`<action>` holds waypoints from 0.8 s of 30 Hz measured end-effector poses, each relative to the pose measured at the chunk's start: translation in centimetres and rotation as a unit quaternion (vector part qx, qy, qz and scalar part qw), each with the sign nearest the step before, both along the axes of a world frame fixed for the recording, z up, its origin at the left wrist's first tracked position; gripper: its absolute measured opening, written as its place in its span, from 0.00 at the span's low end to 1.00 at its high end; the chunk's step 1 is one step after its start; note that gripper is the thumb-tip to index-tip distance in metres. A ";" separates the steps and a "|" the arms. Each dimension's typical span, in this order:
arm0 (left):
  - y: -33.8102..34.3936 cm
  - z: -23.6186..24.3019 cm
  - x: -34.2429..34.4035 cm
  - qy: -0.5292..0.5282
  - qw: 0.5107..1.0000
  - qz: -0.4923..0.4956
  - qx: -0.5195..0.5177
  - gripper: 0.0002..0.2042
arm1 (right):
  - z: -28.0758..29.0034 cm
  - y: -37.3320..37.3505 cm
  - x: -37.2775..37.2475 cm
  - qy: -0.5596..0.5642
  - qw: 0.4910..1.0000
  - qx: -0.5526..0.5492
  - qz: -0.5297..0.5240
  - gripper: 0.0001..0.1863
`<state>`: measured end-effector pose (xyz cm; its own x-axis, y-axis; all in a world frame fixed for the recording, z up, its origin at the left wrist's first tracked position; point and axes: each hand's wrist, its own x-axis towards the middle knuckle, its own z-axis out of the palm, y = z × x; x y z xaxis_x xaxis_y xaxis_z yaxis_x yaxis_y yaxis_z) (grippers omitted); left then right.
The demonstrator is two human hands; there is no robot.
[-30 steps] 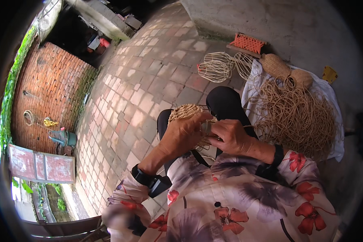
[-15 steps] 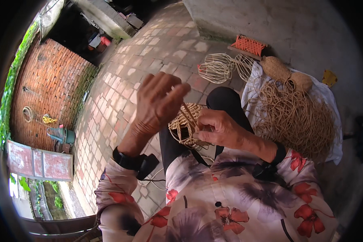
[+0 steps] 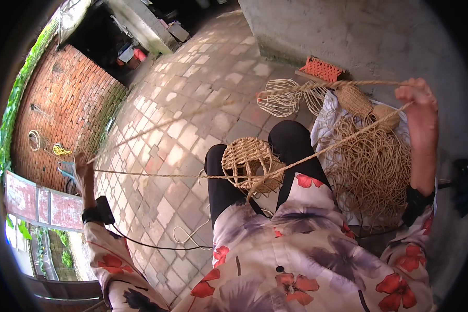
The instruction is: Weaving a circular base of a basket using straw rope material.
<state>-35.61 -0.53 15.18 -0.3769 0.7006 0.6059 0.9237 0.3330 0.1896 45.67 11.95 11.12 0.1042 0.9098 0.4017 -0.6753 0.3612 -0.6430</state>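
My arms are spread wide, with a tan twisted straw rope (image 3: pixel 327 149) stretched between my hands in two strands. My left hand (image 3: pixel 85 174), far out to the left, is closed on the rope where the strands meet. Out to the right, my right hand (image 3: pixel 420 98) is closed round both strands at their other end. One strand crosses in front of a small round basket (image 3: pixel 248 148) woven from the same rope. The basket rests between my knees, with an open lattice on its side; part of it is hidden behind the strand.
Right of my legs, a heap of loose straw rope (image 3: pixel 372 166) lies on a white sheet (image 3: pixel 320 122). Beyond it are a tan woven gourd-shaped piece (image 3: pixel 354 99), a wire frame (image 3: pixel 280 98) and a stool with orange webbing (image 3: pixel 321 69). A concrete wall (image 3: pixel 359 36) stands behind.
My hands have swung apart from close over the basket to far left and far right. The rope is now drawn out between them, and the basket shows more fully.
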 end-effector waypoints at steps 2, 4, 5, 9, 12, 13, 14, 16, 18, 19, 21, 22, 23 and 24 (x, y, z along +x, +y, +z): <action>-0.7 0.2 -0.3 -0.008 0.998 0.055 -0.034 0.32 | -4.9 1.9 4.9 -0.417 0.871 -0.019 -0.259 0.15; -4.9 0.7 -3.2 0.001 0.999 0.048 0.013 0.32 | -8.8 4.3 7.4 -0.468 0.822 -0.026 -0.323 0.15; -6.1 1.1 -3.9 0.009 0.998 0.032 0.060 0.31 | -10.8 5.4 9.4 -0.517 0.761 -0.036 -0.390 0.15; -12.0 0.5 -8.9 -0.058 0.991 0.111 0.034 0.30 | -23.6 5.1 36.5 -0.539 0.679 -0.388 -0.313 0.13; -16.6 -3.7 -9.5 -0.118 0.979 0.160 -0.046 0.30 | -30.0 -0.8 40.9 -0.602 0.603 -0.444 -0.278 0.25; -16.1 -4.2 -7.8 -0.125 0.980 0.143 -0.061 0.29 | -32.2 -1.3 37.8 -0.591 0.618 -0.484 -0.186 0.27; -13.2 -5.3 -4.9 -0.122 0.988 0.076 -0.054 0.25 | -32.9 -2.2 35.1 -0.585 0.627 -0.502 -0.111 0.28; -4.4 -8.9 11.4 -0.149 0.982 -0.108 0.039 0.13 | -30.5 -2.8 27.3 -0.614 0.649 -0.449 -0.017 0.32; 0.5 -9.0 26.6 -0.077 0.969 -0.235 -0.015 0.12 | -26.6 1.0 17.4 -0.794 0.587 -0.140 -0.070 0.14; 0.7 -8.8 32.6 -0.027 0.960 -0.276 -0.045 0.14 | -21.7 0.7 7.7 -0.692 0.697 -0.135 -0.135 0.11; 0.9 -9.8 39.3 0.033 0.920 -0.383 -0.081 0.15 | -16.1 0.0 -2.9 -0.623 0.764 0.039 -0.162 0.08; 0.8 -10.5 41.4 0.030 0.906 -0.414 -0.080 0.16 | -13.5 -1.1 -7.1 -0.612 0.780 0.090 -0.097 0.08; 1.0 -11.2 42.8 0.026 0.889 -0.450 -0.078 0.16 | -11.9 -2.2 -10.3 -0.597 0.782 0.165 -0.068 0.07; 1.4 -11.9 43.6 0.025 0.889 -0.450 -0.078 0.16 | -11.5 -3.4 -12.6 -0.581 0.795 0.173 -0.015 0.07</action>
